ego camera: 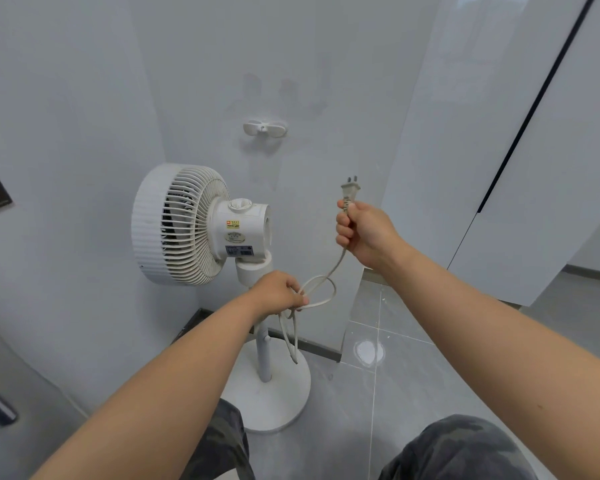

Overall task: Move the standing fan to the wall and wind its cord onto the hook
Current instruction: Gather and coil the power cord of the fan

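Note:
The white standing fan (187, 223) stands close to the grey wall, its grille facing left and its round base (274, 400) on the floor. A white hook (264, 128) is fixed to the wall above and right of the fan head. My left hand (276, 292) grips gathered loops of the white cord (321, 289) just in front of the fan's neck; some loops hang below it. My right hand (366, 233) holds the cord just under the two-pin plug (350, 190), which points up, lower right of the hook.
A glossy white cabinet (499, 150) with a dark vertical seam stands to the right. Grey floor tiles (406, 375) carry a white patch. A dark baseboard (312, 346) runs along the wall foot. A dark panel sits at the left edge.

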